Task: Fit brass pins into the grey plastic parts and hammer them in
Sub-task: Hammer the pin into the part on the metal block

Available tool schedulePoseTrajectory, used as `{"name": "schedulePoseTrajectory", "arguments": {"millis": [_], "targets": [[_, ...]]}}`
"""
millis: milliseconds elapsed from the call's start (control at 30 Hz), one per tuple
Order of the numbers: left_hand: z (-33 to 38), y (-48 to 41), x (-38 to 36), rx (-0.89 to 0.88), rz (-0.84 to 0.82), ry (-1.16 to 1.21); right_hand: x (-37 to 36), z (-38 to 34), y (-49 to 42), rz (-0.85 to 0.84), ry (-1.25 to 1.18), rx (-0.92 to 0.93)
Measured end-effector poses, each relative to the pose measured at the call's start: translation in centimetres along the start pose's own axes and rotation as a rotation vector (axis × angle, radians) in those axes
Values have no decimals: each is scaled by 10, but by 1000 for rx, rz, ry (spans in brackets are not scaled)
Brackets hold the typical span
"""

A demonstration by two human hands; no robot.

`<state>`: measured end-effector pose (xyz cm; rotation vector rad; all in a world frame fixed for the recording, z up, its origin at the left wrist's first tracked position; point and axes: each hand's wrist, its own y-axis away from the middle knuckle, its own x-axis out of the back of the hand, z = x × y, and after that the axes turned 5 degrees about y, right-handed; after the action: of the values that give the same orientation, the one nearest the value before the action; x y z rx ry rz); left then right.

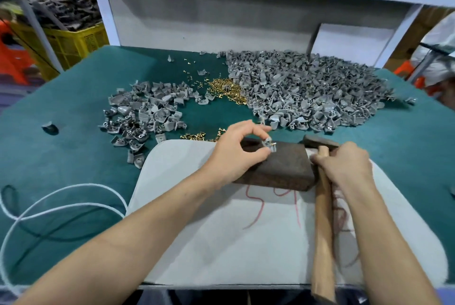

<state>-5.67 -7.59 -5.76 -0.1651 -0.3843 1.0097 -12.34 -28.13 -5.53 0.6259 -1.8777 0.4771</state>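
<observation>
My left hand point(236, 149) pinches a small grey plastic part point(269, 145) with a brass pin in it, holding it on top of a dark rusty metal block point(283, 169). My right hand point(344, 164) grips the wooden handle of a hammer point(322, 218) just below its dark head, which rests at the block's right end. A big heap of grey parts point(307, 90) lies behind on the right, a smaller heap point(147, 110) on the left. Brass pins point(226, 89) are piled between the heaps, and more pins point(202, 136) lie just beyond the block.
The block sits on a white board point(221, 231) with red scribbles, laid on a green bench mat point(61, 157). A white cord point(49, 206) loops at front left. A white shelf frame point(103, 4) rises behind the bench, with a yellow crate point(73, 41) beyond.
</observation>
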Motion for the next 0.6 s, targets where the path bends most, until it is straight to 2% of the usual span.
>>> {"name": "schedulePoseTrajectory", "arguments": {"millis": [67,167,267,400,600], "targets": [[-2,-1,-1,60,-25,8,8,-1,1,-31,-112,-53],[-1,-2,0,95,-55,32,31,3,13,-213,-619,-156],[0,-3,2,111,-74,19,51,0,29,-322,-844,-51],[-2,-3,1,133,-56,67,73,-29,50,-410,-774,143],[-6,-5,2,123,-48,22,56,-62,70,-388,-307,352]]}}
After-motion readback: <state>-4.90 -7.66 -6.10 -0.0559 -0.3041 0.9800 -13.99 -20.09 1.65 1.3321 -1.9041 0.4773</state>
